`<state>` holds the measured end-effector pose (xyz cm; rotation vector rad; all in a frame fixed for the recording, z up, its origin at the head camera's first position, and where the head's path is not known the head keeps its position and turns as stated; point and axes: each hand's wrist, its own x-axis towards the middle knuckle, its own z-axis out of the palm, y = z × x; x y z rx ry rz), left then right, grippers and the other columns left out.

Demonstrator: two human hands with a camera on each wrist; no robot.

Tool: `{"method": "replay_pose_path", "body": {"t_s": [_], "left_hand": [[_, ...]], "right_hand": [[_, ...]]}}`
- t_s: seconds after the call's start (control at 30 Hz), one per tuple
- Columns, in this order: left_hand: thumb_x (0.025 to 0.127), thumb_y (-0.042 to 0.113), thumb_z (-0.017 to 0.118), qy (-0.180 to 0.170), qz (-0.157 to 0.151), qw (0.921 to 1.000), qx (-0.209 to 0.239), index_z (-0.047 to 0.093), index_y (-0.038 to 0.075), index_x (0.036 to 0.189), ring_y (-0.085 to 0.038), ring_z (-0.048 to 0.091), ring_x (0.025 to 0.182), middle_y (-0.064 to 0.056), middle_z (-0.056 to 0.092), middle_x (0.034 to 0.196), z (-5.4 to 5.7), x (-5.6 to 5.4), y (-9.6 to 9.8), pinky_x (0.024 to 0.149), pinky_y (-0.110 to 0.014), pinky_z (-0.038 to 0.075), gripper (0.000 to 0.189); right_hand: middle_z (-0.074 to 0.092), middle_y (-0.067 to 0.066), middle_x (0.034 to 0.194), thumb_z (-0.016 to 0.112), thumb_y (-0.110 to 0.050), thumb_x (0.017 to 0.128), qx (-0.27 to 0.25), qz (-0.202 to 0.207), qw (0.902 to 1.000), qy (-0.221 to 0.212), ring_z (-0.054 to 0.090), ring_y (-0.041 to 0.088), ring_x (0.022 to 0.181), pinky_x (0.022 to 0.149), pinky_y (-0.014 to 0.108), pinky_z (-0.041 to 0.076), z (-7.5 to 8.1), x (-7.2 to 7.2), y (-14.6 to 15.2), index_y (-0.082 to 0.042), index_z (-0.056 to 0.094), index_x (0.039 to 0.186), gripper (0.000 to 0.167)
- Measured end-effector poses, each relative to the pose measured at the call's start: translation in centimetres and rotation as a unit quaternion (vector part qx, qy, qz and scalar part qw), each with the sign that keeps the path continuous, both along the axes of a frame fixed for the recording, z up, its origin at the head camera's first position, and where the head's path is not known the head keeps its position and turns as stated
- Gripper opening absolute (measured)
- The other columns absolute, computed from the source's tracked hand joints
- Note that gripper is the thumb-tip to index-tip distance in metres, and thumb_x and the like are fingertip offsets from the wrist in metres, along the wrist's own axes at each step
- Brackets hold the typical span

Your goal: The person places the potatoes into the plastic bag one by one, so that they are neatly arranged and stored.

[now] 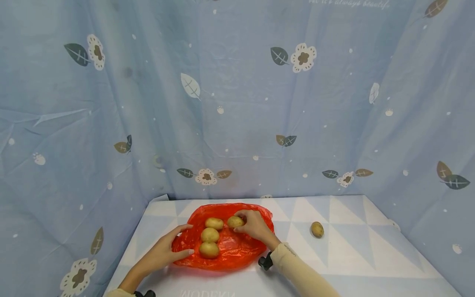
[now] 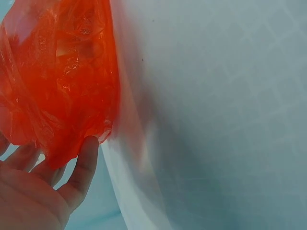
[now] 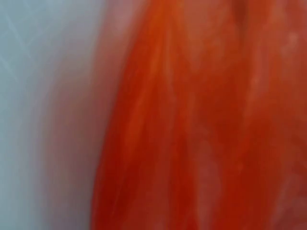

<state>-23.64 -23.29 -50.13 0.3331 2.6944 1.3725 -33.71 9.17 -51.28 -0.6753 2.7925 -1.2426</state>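
Note:
In the head view a red plastic bag (image 1: 237, 258) lies spread with its mouth upward. On its left side, three potatoes form a column: the top one (image 1: 214, 223), the middle one (image 1: 210, 235) and the bottom one (image 1: 209, 250). My right hand (image 1: 254, 225) pinches another potato (image 1: 235, 222) above the bag's right half. Thumb and fingers apart, my left hand (image 1: 163, 249) touches the bag's left edge. The left wrist view shows that hand's fingertips against the crumpled bag (image 2: 62, 81). Only blurred red plastic (image 3: 192, 124) and pale tabletop fill the right wrist view.
One more potato (image 1: 317, 229) sits on the table to the right of the bag. The table (image 1: 356, 255) has a pale triangle-patterned cover. A blue patterned curtain (image 1: 241, 103) hangs behind it and at both sides.

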Motion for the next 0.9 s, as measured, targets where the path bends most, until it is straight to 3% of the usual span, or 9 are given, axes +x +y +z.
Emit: {"method": "replay_pose_path", "body": {"t_s": [0.23, 0.53, 0.9], "left_hand": [[0.085, 0.035, 0.085, 0.005, 0.000, 1.0000, -0.004, 0.050, 0.020, 0.148, -0.034, 0.056, 0.125, -0.016, 0.050, 0.149, -0.1, 0.0, -0.1, 0.095, -0.051, 0.056, 0.074], [0.085, 0.037, 0.085, 0.018, -0.002, 0.9998, -0.013, 0.050, 0.020, 0.148, -0.034, 0.054, 0.127, -0.015, 0.051, 0.147, 0.0, 0.1, 0.0, 0.100, -0.056, 0.052, 0.073], [0.086, 0.036, 0.085, 0.012, 0.000, 0.9999, -0.005, 0.050, 0.021, 0.148, -0.032, 0.057, 0.125, -0.015, 0.050, 0.148, -0.1, 0.1, -0.3, 0.099, -0.053, 0.054, 0.073]], "right_hand": [[0.071, -0.003, 0.107, 0.089, -0.016, 0.081, 0.003, -0.004, 1.0000, -0.005, 0.061, 0.016, 0.096, 0.088, 0.036, 0.057, -0.6, -0.3, -0.3, -0.012, 0.074, 0.118, 0.040], [0.072, -0.001, 0.104, 0.091, -0.013, 0.079, 0.006, 0.011, 0.9996, 0.026, 0.062, 0.014, 0.090, 0.082, 0.032, 0.055, -1.2, -0.5, -0.6, -0.009, 0.074, 0.115, 0.040], [0.071, 0.002, 0.119, 0.077, -0.034, 0.094, -0.040, 0.004, 0.9991, 0.014, 0.064, 0.024, 0.108, 0.096, 0.043, 0.056, -0.2, 0.2, 0.0, -0.010, 0.072, 0.123, 0.038]]}}
